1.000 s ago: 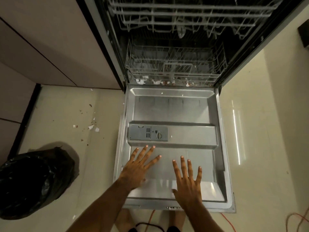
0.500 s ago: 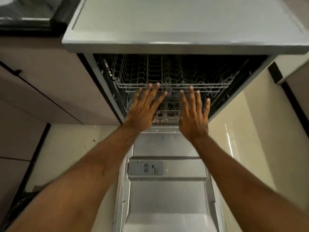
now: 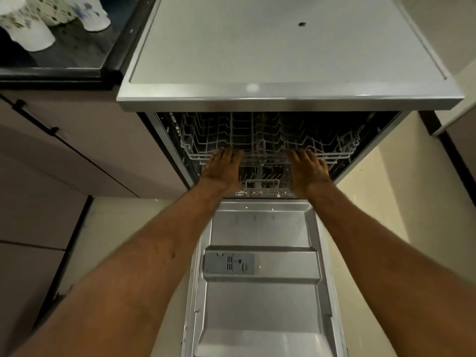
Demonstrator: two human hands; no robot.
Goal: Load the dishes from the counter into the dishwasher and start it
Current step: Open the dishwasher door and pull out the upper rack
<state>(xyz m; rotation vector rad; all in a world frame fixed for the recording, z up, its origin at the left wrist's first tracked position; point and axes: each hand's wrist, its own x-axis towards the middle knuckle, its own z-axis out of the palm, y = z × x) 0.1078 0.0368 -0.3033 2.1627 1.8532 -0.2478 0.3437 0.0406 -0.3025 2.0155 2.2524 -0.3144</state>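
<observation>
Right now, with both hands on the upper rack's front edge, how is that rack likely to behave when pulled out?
The upper rack is open wire and looks empty, so it is probably light and should come out easily. With the left hand and right hand spaced either side of its middle, it will likely travel straight. The thin wires may flex slightly.

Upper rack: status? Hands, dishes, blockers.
Left hand and right hand at upper rack front edge, grip unclear. Rack empty, door down. Cups on counter. No blockers.

Dishwasher door liner [image 3: 260, 300]: brushed stainless metal, dull sheen; upper rack [image 3: 265, 148]: coated wire; detergent dispenser [image 3: 229, 263]: matt grey plastic.
</observation>
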